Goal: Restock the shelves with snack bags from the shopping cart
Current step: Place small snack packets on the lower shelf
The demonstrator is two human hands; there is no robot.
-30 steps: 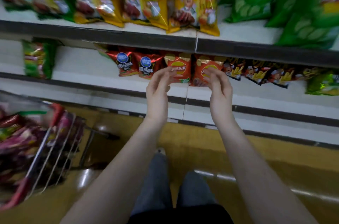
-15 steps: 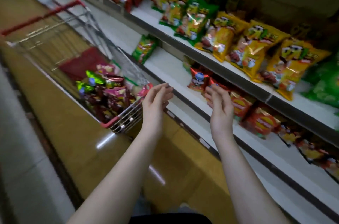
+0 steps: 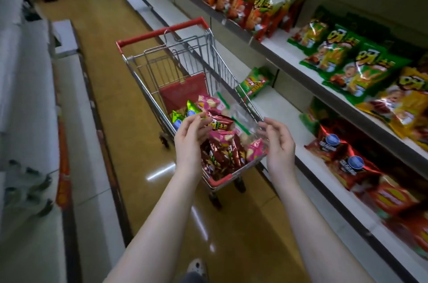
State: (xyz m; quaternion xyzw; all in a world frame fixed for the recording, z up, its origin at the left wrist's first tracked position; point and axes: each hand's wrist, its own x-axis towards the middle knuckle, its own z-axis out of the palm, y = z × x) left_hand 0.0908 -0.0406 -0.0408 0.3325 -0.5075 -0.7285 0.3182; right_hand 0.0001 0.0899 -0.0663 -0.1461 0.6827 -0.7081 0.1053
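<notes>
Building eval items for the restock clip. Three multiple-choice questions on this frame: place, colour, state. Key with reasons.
1. Where is the shopping cart? A. in the aisle beside the shelves B. on the top shelf C. behind the person
2. The cart's handle is? A. blue B. red C. green
3. The left hand and right hand are? A. both gripping bags B. on the handle C. both open, holding nothing
Key: 1 A, it stands on the aisle floor; 2 B, it shows plainly red; 3 C, they hover over the snack bags, fingers relaxed.
</notes>
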